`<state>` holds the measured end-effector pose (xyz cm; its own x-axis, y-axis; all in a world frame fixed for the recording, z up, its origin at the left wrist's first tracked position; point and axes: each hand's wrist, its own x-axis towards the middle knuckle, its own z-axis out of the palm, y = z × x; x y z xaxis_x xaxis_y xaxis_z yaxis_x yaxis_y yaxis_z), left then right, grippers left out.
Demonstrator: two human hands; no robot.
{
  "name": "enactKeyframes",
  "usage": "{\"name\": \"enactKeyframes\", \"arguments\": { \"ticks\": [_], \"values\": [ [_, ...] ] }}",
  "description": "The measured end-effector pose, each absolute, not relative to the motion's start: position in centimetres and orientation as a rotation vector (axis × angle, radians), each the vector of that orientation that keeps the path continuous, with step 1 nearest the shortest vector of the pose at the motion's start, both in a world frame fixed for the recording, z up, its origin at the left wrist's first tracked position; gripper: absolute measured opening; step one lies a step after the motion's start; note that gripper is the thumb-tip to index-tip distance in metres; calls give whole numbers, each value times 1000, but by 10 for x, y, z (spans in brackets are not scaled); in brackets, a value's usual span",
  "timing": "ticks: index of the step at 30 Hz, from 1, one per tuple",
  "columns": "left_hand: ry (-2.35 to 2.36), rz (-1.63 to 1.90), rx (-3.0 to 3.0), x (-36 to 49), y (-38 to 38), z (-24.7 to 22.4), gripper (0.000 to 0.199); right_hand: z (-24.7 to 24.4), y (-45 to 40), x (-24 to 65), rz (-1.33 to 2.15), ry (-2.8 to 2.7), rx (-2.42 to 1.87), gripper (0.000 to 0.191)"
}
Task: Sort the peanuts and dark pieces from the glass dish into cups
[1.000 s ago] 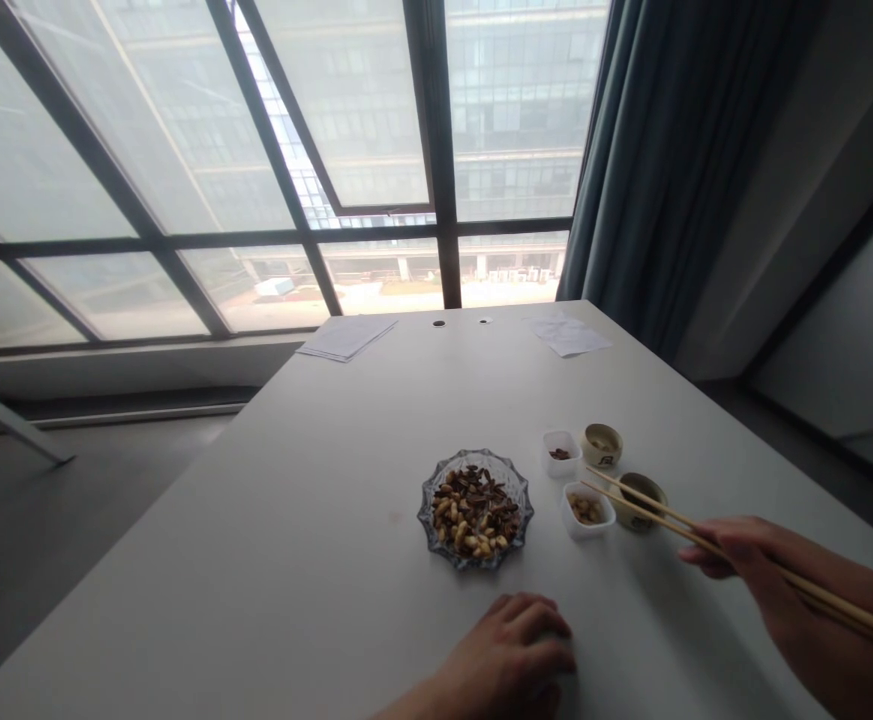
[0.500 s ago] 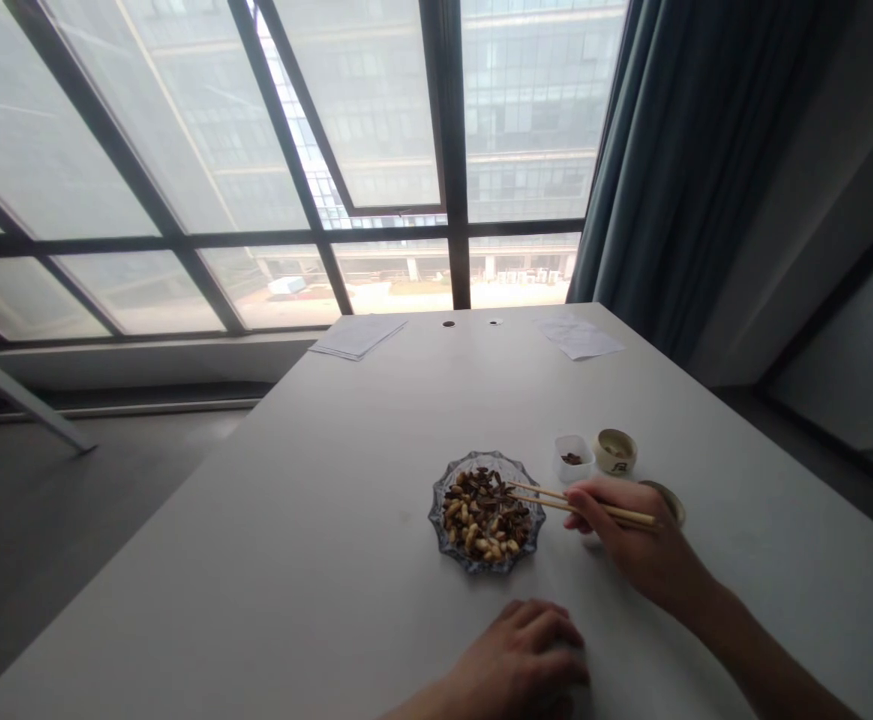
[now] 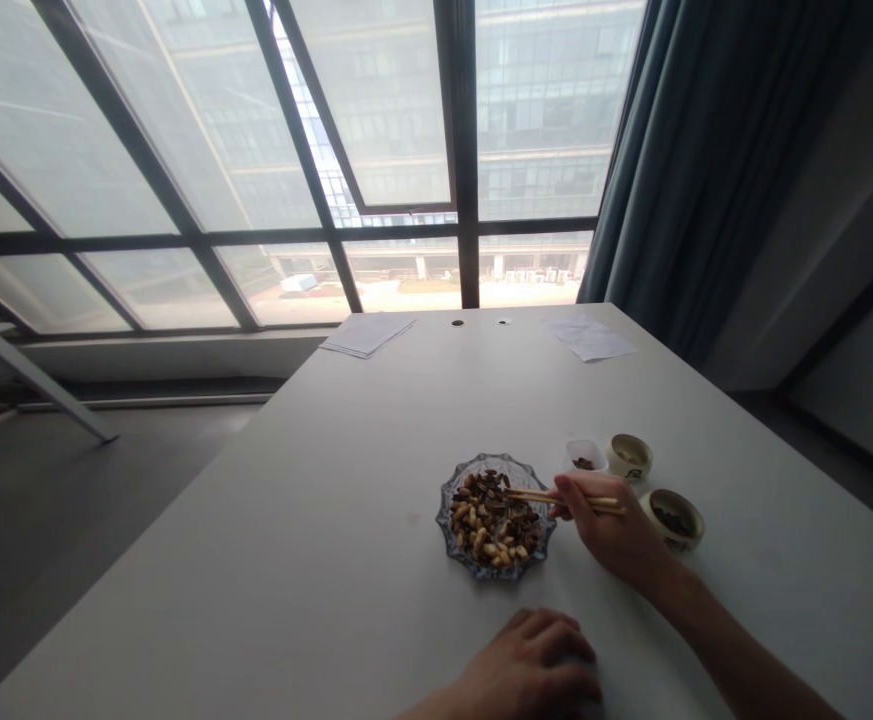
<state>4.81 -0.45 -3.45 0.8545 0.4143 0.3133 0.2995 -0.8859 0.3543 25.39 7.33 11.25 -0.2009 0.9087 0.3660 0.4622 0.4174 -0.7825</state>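
Observation:
My right hand (image 3: 601, 515) grips a pair of wooden chopsticks (image 3: 601, 502). Their tips reach into a scalloped glass bowl (image 3: 447, 545), touching dark sunflower seeds (image 3: 518, 515); whether a seed is pinched between them I cannot tell. Peanuts in the shell (image 3: 473, 530) lie in the same bowl, mostly toward its left and front. Below the bowl, my left hand (image 3: 530, 665) rests on the table with fingers curled under and closed; whatever they hold, if anything, is hidden.
Right of the bowl stand a small clear plastic cup (image 3: 582, 450) holding a few dark seeds, a cream ceramic cup (image 3: 629, 462), and a second ceramic cup (image 3: 687, 525) with dark contents. Paper sheets (image 3: 368, 335) lie at the white table's (image 3: 316, 520) far left, more papers (image 3: 593, 338) at far right.
My right hand has moved left and slightly down, bringing the chopsticks closer together over the seeds and uncovering the nearer ceramic cup. The whole view has shifted a little. My left hand stays on the table.

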Motion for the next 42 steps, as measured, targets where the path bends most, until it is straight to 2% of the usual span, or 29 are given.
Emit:
{"name": "enactKeyframes", "arguments": {
  "ticks": [6, 11, 14, 22, 30, 42],
  "values": [
    [538, 591, 2702, 46, -5, -35, 25, 147, 59, 268, 543, -1790, -1114, 57],
    [545, 560, 2699, 46, -5, -38, 26, 182, 40, 302, 381, -1512, -1284, 45],
    [553, 581, 2678, 45, -6, -39, 25, 189, 41, 321, 293, -1475, -1374, 46],
    [564, 624, 2641, 43, -8, -31, 24, 188, 52, 331, 338, -1551, -1410, 43],
    [571, 563, 2662, 43, -8, -34, 24, 182, 47, 297, 765, -1721, -1302, 58],
    [563, 592, 2625, 44, -8, -31, 23, 139, 69, 262, 801, -1875, -1265, 63]
  ]
}}
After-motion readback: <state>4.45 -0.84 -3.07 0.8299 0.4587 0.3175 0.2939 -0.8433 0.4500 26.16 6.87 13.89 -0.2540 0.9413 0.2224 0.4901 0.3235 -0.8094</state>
